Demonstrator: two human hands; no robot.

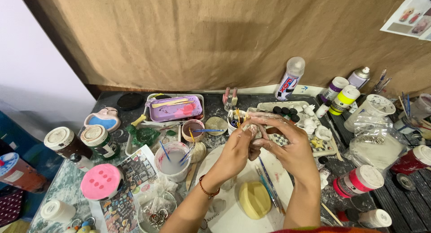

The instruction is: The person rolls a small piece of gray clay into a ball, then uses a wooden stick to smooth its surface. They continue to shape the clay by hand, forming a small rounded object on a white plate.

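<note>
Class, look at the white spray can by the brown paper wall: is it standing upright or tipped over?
Tipped: the spray can leans left against the brown paper wall, clear cap uppermost.

The lid (100,181) was pink with red dots, the sponge (254,199) pale yellow, the tray (176,109) purple.

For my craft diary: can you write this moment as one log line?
left hand: pinching small grey clay piece | right hand: cupping it | below: yellow sponge on white plate
</note>
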